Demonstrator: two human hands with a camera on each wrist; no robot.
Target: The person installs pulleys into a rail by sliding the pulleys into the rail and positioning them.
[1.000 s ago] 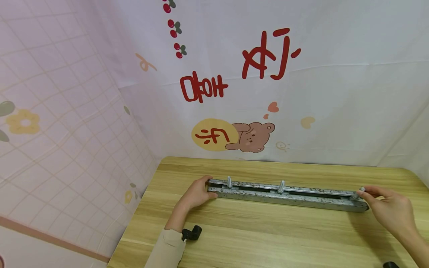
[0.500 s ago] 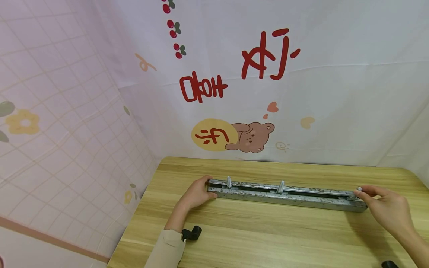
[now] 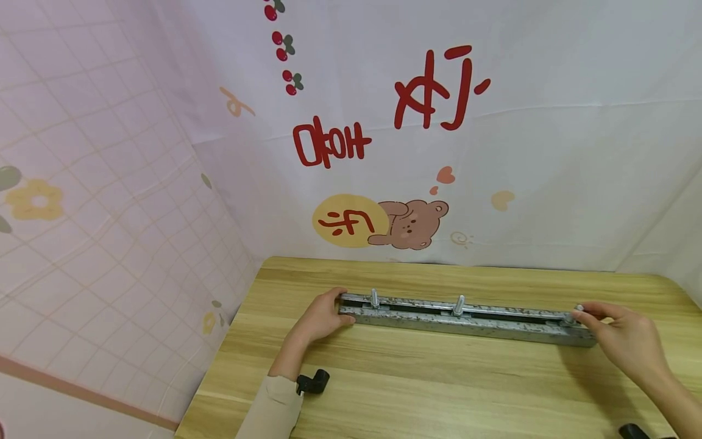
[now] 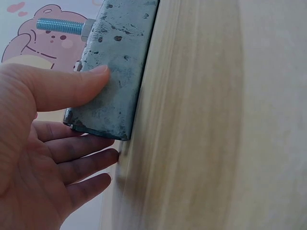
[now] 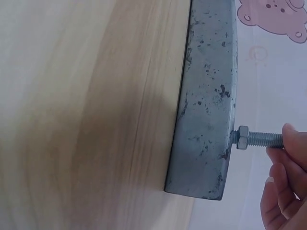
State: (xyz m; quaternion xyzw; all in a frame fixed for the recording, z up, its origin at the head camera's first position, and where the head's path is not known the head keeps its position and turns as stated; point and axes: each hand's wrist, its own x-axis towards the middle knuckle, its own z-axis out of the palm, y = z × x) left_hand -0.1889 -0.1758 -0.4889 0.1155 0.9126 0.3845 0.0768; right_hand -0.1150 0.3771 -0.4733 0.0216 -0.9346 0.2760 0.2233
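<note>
A long, worn steel channel (image 3: pixel 466 329) lies on the wooden table with its slot facing up. Three threaded bolts stand up from the slot: a left bolt (image 3: pixel 375 299), a middle bolt (image 3: pixel 459 306) and one near the right end. My left hand (image 3: pixel 323 317) holds the channel's left end, its thumb (image 4: pixel 79 88) against the front face while the other fingers lie around the end. With thumb and fingertips, my right hand (image 3: pixel 631 338) pinches the top of the right bolt (image 5: pixel 264 139). A hex nut (image 5: pixel 243 137) sits low on that bolt, near the slot.
The wooden table (image 3: pixel 417 384) stretches in front of the channel. Behind it hangs a printed white cloth (image 3: pixel 548 152), and a grid-patterned cloth (image 3: pixel 99 244) is at the left. A black wrist mount (image 3: pixel 315 382) juts from my left sleeve.
My right hand has moved a little to the left, and the right bolt has slid with it along the slot. My left hand keeps its hold on the left end.
</note>
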